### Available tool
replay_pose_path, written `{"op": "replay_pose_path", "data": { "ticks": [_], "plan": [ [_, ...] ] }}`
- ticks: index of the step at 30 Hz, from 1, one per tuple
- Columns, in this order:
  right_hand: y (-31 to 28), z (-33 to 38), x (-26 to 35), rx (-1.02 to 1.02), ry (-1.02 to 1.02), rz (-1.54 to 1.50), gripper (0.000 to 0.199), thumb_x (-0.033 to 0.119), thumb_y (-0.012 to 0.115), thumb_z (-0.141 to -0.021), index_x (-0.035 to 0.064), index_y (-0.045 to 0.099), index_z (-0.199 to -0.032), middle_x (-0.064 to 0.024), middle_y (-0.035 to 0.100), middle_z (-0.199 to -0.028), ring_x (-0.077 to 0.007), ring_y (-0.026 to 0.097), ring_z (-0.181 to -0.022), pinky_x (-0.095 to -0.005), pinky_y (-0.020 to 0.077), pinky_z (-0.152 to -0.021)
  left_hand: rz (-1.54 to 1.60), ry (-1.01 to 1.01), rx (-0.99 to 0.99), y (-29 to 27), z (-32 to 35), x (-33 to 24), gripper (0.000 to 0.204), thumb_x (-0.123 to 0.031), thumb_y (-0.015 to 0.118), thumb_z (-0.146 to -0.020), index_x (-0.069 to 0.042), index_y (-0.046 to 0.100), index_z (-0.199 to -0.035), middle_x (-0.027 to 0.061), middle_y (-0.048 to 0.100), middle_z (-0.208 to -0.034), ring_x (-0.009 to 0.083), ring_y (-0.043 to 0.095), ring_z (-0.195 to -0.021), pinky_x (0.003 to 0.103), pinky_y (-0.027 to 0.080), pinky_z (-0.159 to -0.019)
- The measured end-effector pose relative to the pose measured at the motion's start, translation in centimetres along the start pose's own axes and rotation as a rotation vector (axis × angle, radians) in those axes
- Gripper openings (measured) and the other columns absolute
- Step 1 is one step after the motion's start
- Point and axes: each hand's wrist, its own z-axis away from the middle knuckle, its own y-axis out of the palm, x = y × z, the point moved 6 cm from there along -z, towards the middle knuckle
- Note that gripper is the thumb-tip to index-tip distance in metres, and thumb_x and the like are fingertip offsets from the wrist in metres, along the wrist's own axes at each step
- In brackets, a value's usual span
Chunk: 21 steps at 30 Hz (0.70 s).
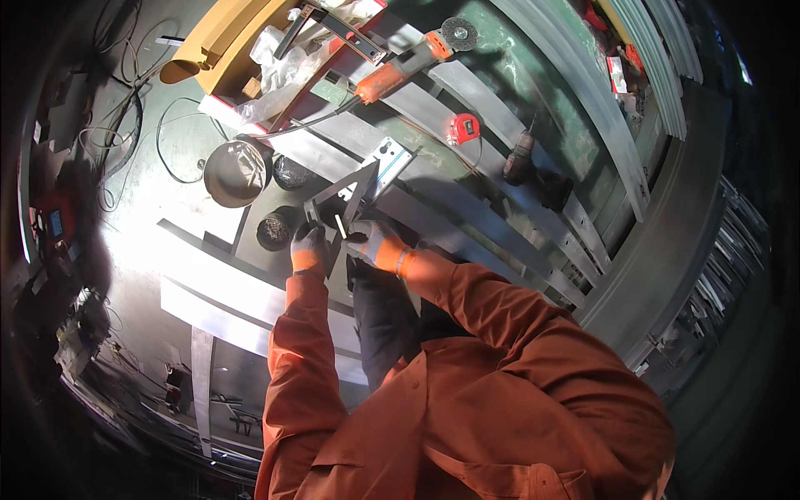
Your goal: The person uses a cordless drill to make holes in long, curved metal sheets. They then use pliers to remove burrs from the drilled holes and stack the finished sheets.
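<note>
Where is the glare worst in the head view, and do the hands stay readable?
Head view: hard glare washes out the floor left of the metal bowl; the rim falls to black, and the metal strips bend with the lens. Both gloved hands, left and right, stay sharp at the steel square.

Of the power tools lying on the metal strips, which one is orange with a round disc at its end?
The angle grinder at the top, its cable trailing left. The other tool, a dark drill further right, has no disc.

A metal workshop: angle grinder (412,57), tape measure (463,128) and steel strips (492,108) lie about.
</note>
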Motion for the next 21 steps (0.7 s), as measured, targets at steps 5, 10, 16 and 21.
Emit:
{"op": "replay_pose_path", "data": {
  "ticks": [5, 10, 16, 21],
  "plan": [
    [-2.0, 6.0, -4.9, 0.211, 0.518, -0.919, 0.033, 0.027, 0.048, -0.097, 0.0066, 0.060, -0.120, -0.0110, 0.066, -0.102, -0.0204, 0.065, -0.084, -0.0336, 0.0503, -0.068, 0.222, -0.039, -0.248, -0.9, 5.0, -5.1, 0.015, -0.008, 0.058, -0.083, -0.003, 0.056, -0.096, 0.0109, 0.061, -0.087, 0.0308, 0.060, -0.092, 0.039, 0.046, -0.092],
    [-4.3, 7.6, -8.5, 0.047, 0.412, -1.671, 0.029, 0.026, 0.058, -0.093, 0.0042, 0.061, -0.112, -0.0009, 0.056, -0.080, -0.0123, 0.051, -0.060, -0.0264, 0.0399, -0.054, 1.272, -0.569, -0.191, 6.9, 6.1, -6.0, 0.049, -0.010, 0.065, -0.090, -0.003, 0.047, -0.136, 0.0073, 0.061, -0.121, 0.0148, 0.057, -0.110, 0.029, 0.046, -0.091],
    [-13.5, 7.4, -12.5, -0.416, 0.179, -1.108, 0.028, 0.018, 0.062, -0.092, 0.0021, 0.063, -0.116, -0.0140, 0.070, -0.097, -0.0140, 0.063, -0.079, -0.0280, 0.0508, -0.064, 1.254, -0.484, -0.253, -2.4, -4.9, -6.6, 0.054, -0.030, 0.068, -0.092, -0.007, 0.049, -0.137, 0.0033, 0.063, -0.120, 0.0165, 0.061, -0.106, 0.031, 0.047, -0.094],
    [-17.2, 12.1, -13.8, -0.395, 0.520, -1.110, 0.020, 0.020, 0.060, -0.094, 0.0029, 0.066, -0.103, -0.0082, 0.071, -0.087, -0.0176, 0.064, -0.074, -0.0278, 0.0518, -0.069, 1.311, -0.775, -0.434, -15.3, -15.6, 3.1, 0.038, -0.031, 0.065, -0.090, -0.004, 0.061, -0.116, 0.0086, 0.065, -0.093, 0.0225, 0.063, -0.074, 0.035, 0.051, -0.066]
  ]
}}
